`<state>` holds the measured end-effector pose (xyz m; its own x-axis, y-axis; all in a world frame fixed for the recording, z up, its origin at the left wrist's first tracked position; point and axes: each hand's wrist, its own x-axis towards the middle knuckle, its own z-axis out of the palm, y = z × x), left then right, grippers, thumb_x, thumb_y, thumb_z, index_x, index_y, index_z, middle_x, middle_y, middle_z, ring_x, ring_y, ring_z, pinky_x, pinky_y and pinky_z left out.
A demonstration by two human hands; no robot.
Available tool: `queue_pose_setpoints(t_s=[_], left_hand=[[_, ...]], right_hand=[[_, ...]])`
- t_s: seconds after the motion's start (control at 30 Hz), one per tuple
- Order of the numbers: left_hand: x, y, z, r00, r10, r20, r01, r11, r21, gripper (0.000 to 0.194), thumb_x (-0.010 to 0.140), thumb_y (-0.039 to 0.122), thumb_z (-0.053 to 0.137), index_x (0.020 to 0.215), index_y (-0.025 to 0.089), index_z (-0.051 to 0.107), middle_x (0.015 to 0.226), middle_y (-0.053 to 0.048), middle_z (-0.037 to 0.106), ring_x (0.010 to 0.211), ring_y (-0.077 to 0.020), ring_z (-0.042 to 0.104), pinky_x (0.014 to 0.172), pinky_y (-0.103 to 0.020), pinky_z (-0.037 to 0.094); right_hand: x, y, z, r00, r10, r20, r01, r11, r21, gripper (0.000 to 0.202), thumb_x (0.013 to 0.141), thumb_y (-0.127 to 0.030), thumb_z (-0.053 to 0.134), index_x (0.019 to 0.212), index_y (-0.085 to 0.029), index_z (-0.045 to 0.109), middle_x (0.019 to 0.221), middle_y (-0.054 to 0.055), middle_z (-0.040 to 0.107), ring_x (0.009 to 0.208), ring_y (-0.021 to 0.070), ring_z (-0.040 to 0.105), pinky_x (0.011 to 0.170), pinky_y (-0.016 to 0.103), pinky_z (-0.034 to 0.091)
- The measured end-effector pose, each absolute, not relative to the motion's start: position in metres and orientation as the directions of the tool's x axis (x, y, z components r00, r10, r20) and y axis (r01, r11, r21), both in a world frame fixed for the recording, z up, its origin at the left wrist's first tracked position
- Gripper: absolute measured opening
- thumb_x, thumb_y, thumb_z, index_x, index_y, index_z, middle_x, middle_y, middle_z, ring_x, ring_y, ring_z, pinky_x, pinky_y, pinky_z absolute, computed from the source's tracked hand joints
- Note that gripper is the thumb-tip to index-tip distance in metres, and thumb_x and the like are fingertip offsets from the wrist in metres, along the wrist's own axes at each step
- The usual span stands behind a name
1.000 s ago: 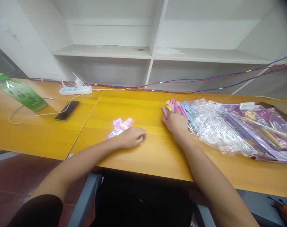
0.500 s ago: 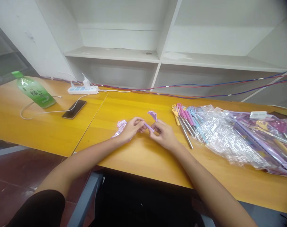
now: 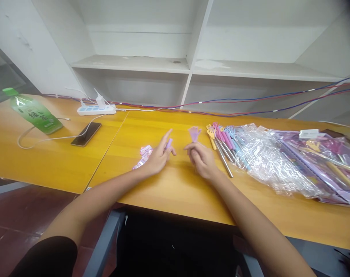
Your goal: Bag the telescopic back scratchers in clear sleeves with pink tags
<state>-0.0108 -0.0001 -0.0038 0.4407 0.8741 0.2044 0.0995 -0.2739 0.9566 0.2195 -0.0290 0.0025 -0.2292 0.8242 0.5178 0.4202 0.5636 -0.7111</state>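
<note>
My left hand (image 3: 158, 157) holds a short purple handle (image 3: 169, 143) between thumb and palm, its index finger stretched forward. Beneath and beside that wrist lie pink-and-white printed paper pieces (image 3: 145, 152). Across a small gap, my right hand (image 3: 202, 159) is closed on a purple back scratcher (image 3: 194, 133). Its claw-shaped head stands up beyond the knuckles, slightly blurred, while the rest is hidden by the fingers. To the right of this hand lie several back scratchers (image 3: 225, 142) with yellow, pink and blue claws and metal rods.
Crumpled clear plastic bags (image 3: 274, 163) and a purple package (image 3: 333, 161) cover the right side. At left are a green bottle (image 3: 36, 113), a phone (image 3: 86, 134) and a white power strip (image 3: 96, 110). Cables (image 3: 221, 101) run along the back, before white shelves (image 3: 134, 64).
My hands have moved apart. The purple handle is now at my left hand alone, and the claw head has shifted right with my right hand. The view has shifted slightly.
</note>
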Motion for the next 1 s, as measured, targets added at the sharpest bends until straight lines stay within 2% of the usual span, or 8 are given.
queue_pose_setpoints(t_s=[0.07, 0.17, 0.23, 0.33, 0.47, 0.53, 0.67, 1.0], left_hand=[[-0.013, -0.001, 0.002, 0.437, 0.874, 0.211, 0.207, -0.326, 0.922, 0.054, 0.114, 0.047, 0.042, 0.162, 0.025, 0.038, 0.101, -0.004, 0.073, 0.071, -0.0133, 0.059, 0.078, -0.029, 0.051], [-0.015, -0.003, 0.008, 0.488, 0.846, 0.217, 0.353, -0.418, 0.837, 0.043, 0.113, 0.048, 0.042, 0.14, 0.023, 0.064, 0.104, -0.005, 0.077, 0.097, -0.0198, 0.07, 0.102, -0.036, 0.052], [-0.016, -0.004, 0.01, 0.514, 0.829, 0.22, 0.399, -0.458, 0.794, 0.042, 0.112, 0.05, 0.046, 0.135, 0.025, 0.071, 0.11, -0.005, 0.079, 0.107, -0.0218, 0.072, 0.115, -0.041, 0.047], [-0.017, -0.005, 0.01, 0.511, 0.835, 0.204, 0.433, -0.455, 0.778, 0.045, 0.11, 0.052, 0.05, 0.142, 0.028, 0.071, 0.112, -0.003, 0.082, 0.102, -0.0207, 0.074, 0.128, -0.046, 0.037], [-0.018, -0.005, 0.011, 0.518, 0.833, 0.195, 0.441, -0.455, 0.773, 0.048, 0.11, 0.054, 0.05, 0.143, 0.028, 0.072, 0.127, -0.005, 0.082, 0.11, -0.0224, 0.075, 0.129, -0.047, 0.037], [-0.018, -0.005, 0.012, 0.528, 0.825, 0.202, 0.447, -0.472, 0.76, 0.047, 0.11, 0.053, 0.05, 0.144, 0.03, 0.072, 0.136, -0.005, 0.079, 0.117, -0.0234, 0.074, 0.133, -0.051, 0.031], [-0.017, -0.005, 0.008, 0.548, 0.806, 0.224, 0.448, -0.509, 0.735, 0.043, 0.111, 0.049, 0.051, 0.145, 0.032, 0.071, 0.142, -0.004, 0.077, 0.126, -0.024, 0.072, 0.135, -0.053, 0.028], [-0.018, 0.0, 0.004, 0.552, 0.798, 0.244, 0.509, -0.553, 0.66, 0.036, 0.11, 0.039, 0.056, 0.137, 0.029, 0.077, 0.119, -0.005, 0.083, 0.104, -0.0219, 0.075, 0.125, -0.048, 0.04]], right_hand=[[0.227, -0.024, 0.002, -0.092, 0.853, 0.514, 0.284, 0.518, -0.807, 0.026, 0.103, -0.024, 0.045, 0.116, -0.025, 0.067, 0.094, 0.004, 0.066, 0.074, 0.0183, 0.064, 0.071, 0.034, 0.056], [0.238, -0.015, 0.001, 0.073, 0.859, 0.507, 0.124, 0.497, -0.859, 0.024, 0.097, -0.023, 0.054, 0.116, -0.027, 0.067, 0.096, 0.002, 0.068, 0.074, 0.0163, 0.064, 0.064, 0.03, 0.056], [0.243, -0.009, 0.001, 0.147, 0.873, 0.465, 0.052, 0.463, -0.885, 0.018, 0.096, -0.026, 0.06, 0.113, -0.028, 0.067, 0.095, 0.0, 0.067, 0.062, 0.0115, 0.057, 0.052, 0.024, 0.047], [0.248, -0.001, -0.002, 0.224, 0.889, 0.4, -0.037, 0.418, -0.908, 0.016, 0.097, -0.036, 0.068, 0.11, -0.027, 0.066, 0.093, -0.001, 0.065, 0.05, 0.0064, 0.047, 0.043, 0.022, 0.034], [0.251, 0.005, -0.007, 0.29, 0.879, 0.378, -0.092, 0.419, -0.903, 0.024, 0.094, -0.043, 0.075, 0.108, -0.027, 0.064, 0.095, -0.001, 0.066, 0.054, 0.0075, 0.055, 0.047, 0.023, 0.045], [0.25, 0.006, -0.008, 0.286, 0.885, 0.369, -0.115, 0.414, -0.903, 0.025, 0.093, -0.043, 0.076, 0.108, -0.027, 0.064, 0.095, -0.001, 0.067, 0.057, 0.0086, 0.059, 0.05, 0.024, 0.05], [0.246, 0.004, -0.01, 0.255, 0.9, 0.354, -0.143, 0.397, -0.907, 0.024, 0.094, -0.042, 0.078, 0.108, -0.026, 0.066, 0.097, 0.0, 0.069, 0.061, 0.0097, 0.064, 0.051, 0.024, 0.052], [0.24, -0.001, -0.009, 0.218, 0.881, 0.421, -0.112, 0.451, -0.885, 0.028, 0.091, -0.045, 0.085, 0.104, -0.025, 0.069, 0.1, 0.001, 0.072, 0.067, 0.0131, 0.074, 0.06, 0.028, 0.062]])
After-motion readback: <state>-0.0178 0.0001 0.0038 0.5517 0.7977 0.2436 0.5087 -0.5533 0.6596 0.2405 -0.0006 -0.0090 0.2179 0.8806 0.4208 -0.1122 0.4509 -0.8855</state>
